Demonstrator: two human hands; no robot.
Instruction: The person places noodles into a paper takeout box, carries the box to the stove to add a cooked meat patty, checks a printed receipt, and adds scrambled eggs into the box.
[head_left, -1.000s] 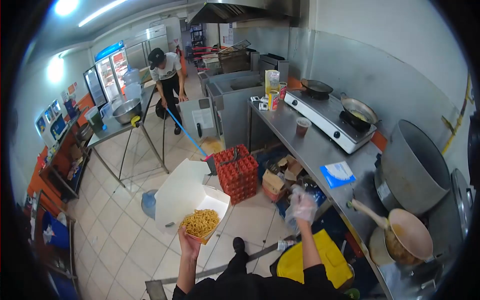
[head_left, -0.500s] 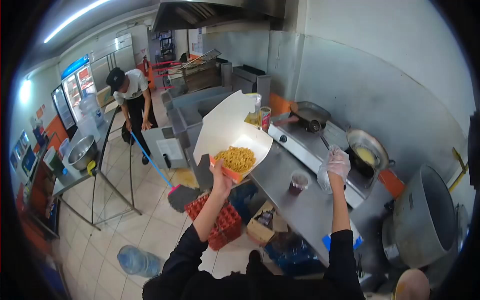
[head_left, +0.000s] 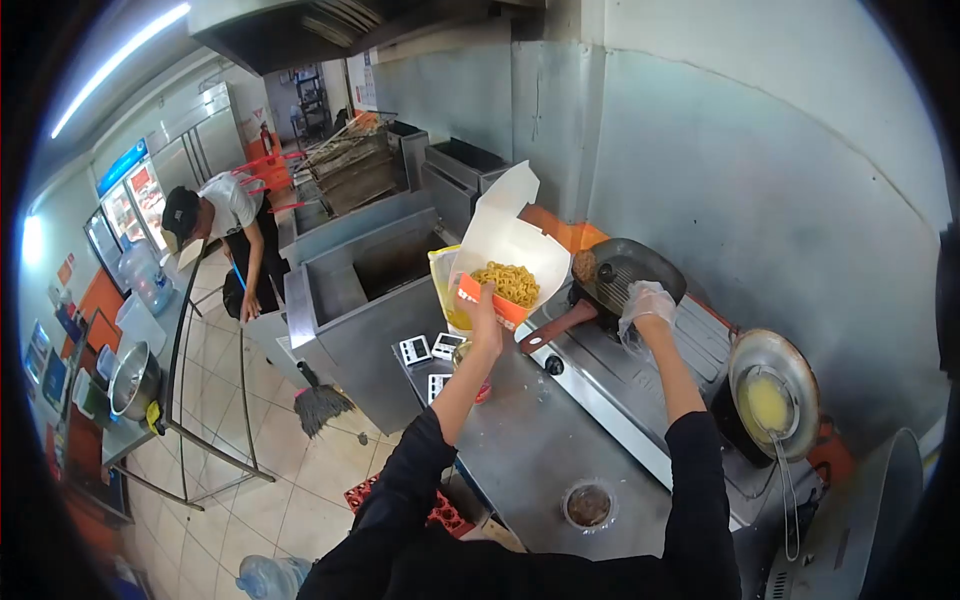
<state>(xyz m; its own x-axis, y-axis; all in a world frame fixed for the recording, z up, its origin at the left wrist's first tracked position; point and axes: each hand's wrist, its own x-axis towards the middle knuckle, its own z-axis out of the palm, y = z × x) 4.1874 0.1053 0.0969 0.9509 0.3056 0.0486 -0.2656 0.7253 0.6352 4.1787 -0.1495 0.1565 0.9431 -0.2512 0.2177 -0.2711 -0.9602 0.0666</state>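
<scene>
My left hand [head_left: 482, 318] is wrapped around the base of an open takeout box [head_left: 503, 212] with noodles [head_left: 508, 283] inside; its white lid stands up. My right hand [head_left: 650, 308], in a clear plastic glove, is over the near right edge of a dark square grill pan [head_left: 628, 272]. The loose glove hides its fingers, so I cannot tell whether they grip anything. A brown piece of food [head_left: 584, 265] shows at the pan's left side. The pan's reddish-brown handle [head_left: 560, 326] points toward the box.
On the stove's right, a wire strainer [head_left: 768, 405] with yellowish content lies over a round pan [head_left: 815, 378]. A lidded cup [head_left: 590, 503] stands on the steel counter [head_left: 530, 440]. Timers [head_left: 414, 349] sit near the fryer [head_left: 350, 280]. A person [head_left: 235, 215] bends over at left with a mop [head_left: 318, 405].
My view has shifted right and closer to the stove. My gloved hand has moved from beside the round pan to the grill pan. The box is still in my left hand.
</scene>
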